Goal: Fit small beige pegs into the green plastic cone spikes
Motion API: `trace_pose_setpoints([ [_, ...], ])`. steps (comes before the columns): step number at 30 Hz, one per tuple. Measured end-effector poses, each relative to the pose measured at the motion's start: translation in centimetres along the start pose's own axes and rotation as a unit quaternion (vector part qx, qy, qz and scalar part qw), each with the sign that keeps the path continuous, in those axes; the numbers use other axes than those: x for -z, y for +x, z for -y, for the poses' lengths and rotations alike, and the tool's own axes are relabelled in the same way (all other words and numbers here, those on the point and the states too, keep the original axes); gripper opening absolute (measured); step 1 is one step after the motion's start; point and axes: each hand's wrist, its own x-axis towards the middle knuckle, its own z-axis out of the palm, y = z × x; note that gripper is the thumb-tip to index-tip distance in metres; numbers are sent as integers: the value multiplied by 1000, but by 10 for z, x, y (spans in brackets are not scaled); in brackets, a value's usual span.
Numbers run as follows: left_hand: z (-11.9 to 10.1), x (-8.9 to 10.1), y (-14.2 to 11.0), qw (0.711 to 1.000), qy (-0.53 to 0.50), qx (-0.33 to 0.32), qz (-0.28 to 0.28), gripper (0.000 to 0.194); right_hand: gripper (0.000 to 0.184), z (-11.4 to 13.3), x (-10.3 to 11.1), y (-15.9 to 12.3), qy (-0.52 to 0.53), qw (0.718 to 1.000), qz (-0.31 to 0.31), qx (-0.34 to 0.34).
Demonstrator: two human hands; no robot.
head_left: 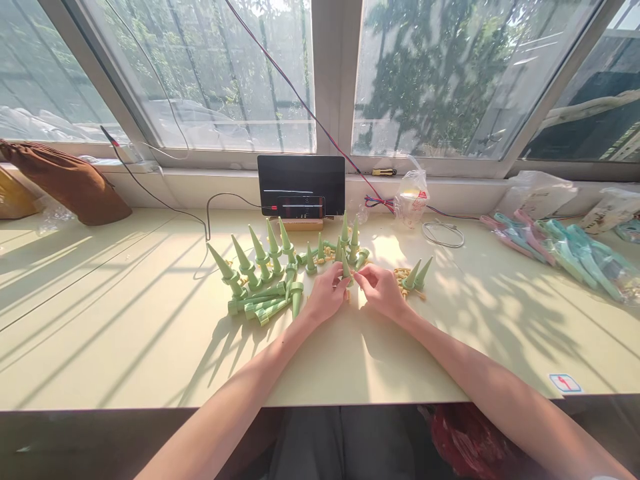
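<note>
My left hand [326, 293] is closed around the base of a pale green pointed spike [346, 267], which stands tip up between my hands. Close on its right, the fingers of my right hand [384, 289] are pinched together at the spike's lower side; whatever they hold is too small to make out. Several similar green spikes [241, 253] stand upright to the left, and green tube-like pieces [270, 307] lie in front of them. Two loose green cones [423, 273] stand right of my hands beside small yellowish parts [400, 273].
A dark tablet [301, 180] stands at the back, with a phone [310, 207] on a wooden stand before it. Cables run along the sill. A clear plastic bag [413, 197] and a coiled grey cable [443, 235] lie behind; bagged pastel items [575, 247] are far right, a brown pouch [75, 183] far left.
</note>
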Motion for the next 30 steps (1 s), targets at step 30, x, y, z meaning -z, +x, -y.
trace_pose_setpoints([
  [30,-6,20,5,972,201,118,-33,15,20,-8,2,3,-94,994,23,42],
])
